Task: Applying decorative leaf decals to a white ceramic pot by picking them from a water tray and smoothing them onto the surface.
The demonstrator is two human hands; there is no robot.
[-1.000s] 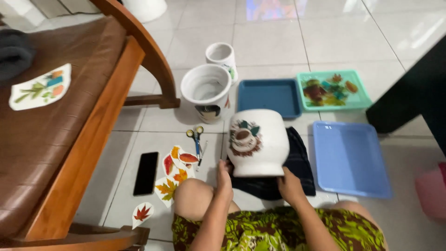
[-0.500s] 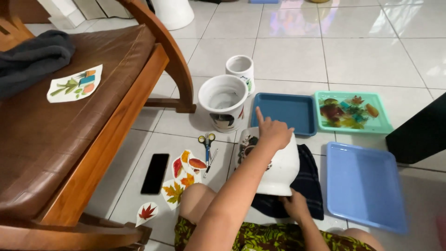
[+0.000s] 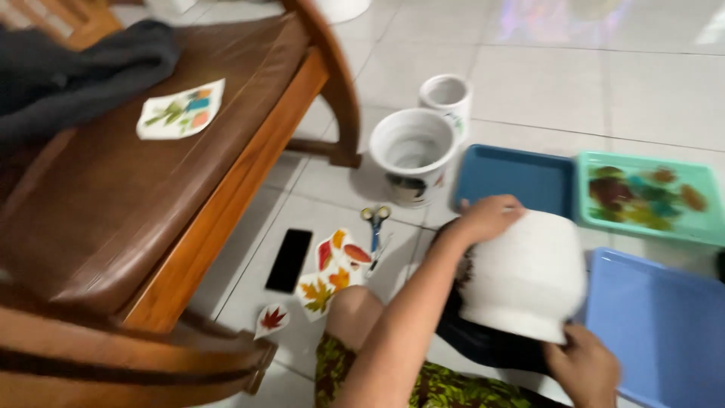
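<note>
A white ceramic pot [image 3: 525, 276] lies tipped on a dark cloth [image 3: 483, 344] on the floor in front of my knees. My left hand [image 3: 483, 219] grips its upper left side. My right hand [image 3: 585, 370] holds its lower edge at the right. The picture on the pot is turned mostly out of sight. Just left of my knee [image 3: 355, 310] lie leaf and flower cut-outs [image 3: 332, 272] and blue-handled scissors [image 3: 375, 227].
Two more white pots [image 3: 411, 151] stand beyond. A dark blue tray [image 3: 513, 177], a green tray [image 3: 642, 196] with wet cut-outs and a light blue tray [image 3: 664, 325] lie to the right. A black phone [image 3: 288, 261] and a brown wooden chair [image 3: 136, 204] with one picture sheet [image 3: 181, 109] are at left.
The pot has been turned and tipped, so its picture faces away. My left hand went from its lower left side to its upper side. The view swung left.
</note>
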